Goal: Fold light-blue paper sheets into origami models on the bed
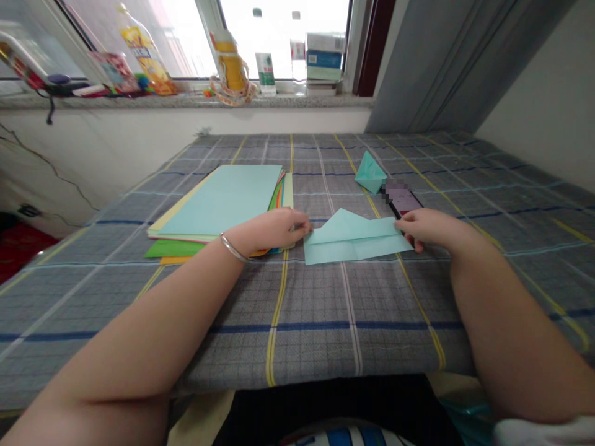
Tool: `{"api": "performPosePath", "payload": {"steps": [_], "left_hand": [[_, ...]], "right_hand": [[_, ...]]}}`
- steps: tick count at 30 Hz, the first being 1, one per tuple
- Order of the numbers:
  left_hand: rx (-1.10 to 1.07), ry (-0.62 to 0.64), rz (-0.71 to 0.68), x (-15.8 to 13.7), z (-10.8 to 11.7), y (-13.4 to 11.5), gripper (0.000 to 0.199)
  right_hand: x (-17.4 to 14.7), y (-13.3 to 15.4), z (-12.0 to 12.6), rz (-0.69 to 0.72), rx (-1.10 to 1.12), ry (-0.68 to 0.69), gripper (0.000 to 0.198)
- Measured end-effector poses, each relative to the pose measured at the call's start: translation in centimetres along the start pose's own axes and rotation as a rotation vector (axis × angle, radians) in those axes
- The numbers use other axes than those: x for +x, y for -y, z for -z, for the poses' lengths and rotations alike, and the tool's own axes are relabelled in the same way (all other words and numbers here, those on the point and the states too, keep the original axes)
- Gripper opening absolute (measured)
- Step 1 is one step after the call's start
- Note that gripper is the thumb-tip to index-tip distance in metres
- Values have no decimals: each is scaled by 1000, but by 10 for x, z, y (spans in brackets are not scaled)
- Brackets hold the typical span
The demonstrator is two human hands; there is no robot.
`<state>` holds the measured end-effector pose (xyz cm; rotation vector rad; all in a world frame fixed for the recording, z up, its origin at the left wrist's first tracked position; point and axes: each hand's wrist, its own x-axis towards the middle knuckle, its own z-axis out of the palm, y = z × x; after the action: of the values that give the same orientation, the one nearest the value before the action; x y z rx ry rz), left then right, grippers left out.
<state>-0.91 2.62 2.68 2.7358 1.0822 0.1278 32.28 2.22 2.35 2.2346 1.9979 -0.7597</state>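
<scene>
A light turquoise sheet of paper [356,243], partly folded with a peak along its far side, lies between my hands on the checked cloth. My left hand [281,228], a silver bangle on its wrist, pinches the sheet's left end. At the right end, my right hand [421,224] has thumb and fingers closed on the paper's edge. Beyond the sheet sits a folded turquoise paper shape [370,173] with a pointed top. A phone [405,197] with a lit screen lies just past my right hand, partly covered by it.
A stack of coloured paper [223,198] lies beside my left hand. Grey checked cloth [316,347] covers the table. On the windowsill [181,102] stand a yellow drink bottle [144,52], a yellow cup [231,65], clear bottles and a box [324,57]. A grey curtain [432,68] hangs at right.
</scene>
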Motion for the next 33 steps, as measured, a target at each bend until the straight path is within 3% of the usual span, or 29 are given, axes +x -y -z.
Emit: {"api": "performPosePath", "payload": {"steps": [7, 12, 16, 19, 21, 23, 25, 28, 33], "left_hand": [[185, -140, -18, 6, -23, -8, 53], [252, -181, -5, 8, -28, -11, 44], [247, -243, -43, 10, -34, -10, 41], [288, -274, -133, 13, -38, -15, 35], [294, -244, -229, 16, -39, -19, 35], [265, -203, -289, 19, -41, -22, 36], [229, -187, -285, 22, -42, -23, 35], [200, -186, -286, 24, -43, -21, 33], [211, -185, -296, 25, -44, -19, 31]], "right_hand": [[-3, 11, -8, 25, -107, -5, 21], [-1, 15, -12, 42, -92, 5, 21], [-1, 15, -14, 62, -107, -166, 31], [-8, 23, -19, 198, -167, -406, 36], [-12, 32, -25, 357, -239, -499, 26], [-15, 43, -32, 672, -317, -437, 17], [-14, 50, -39, 869, -360, -379, 21], [-10, 53, -46, 958, -362, -397, 22], [-8, 50, -47, 975, -384, -432, 20]]}}
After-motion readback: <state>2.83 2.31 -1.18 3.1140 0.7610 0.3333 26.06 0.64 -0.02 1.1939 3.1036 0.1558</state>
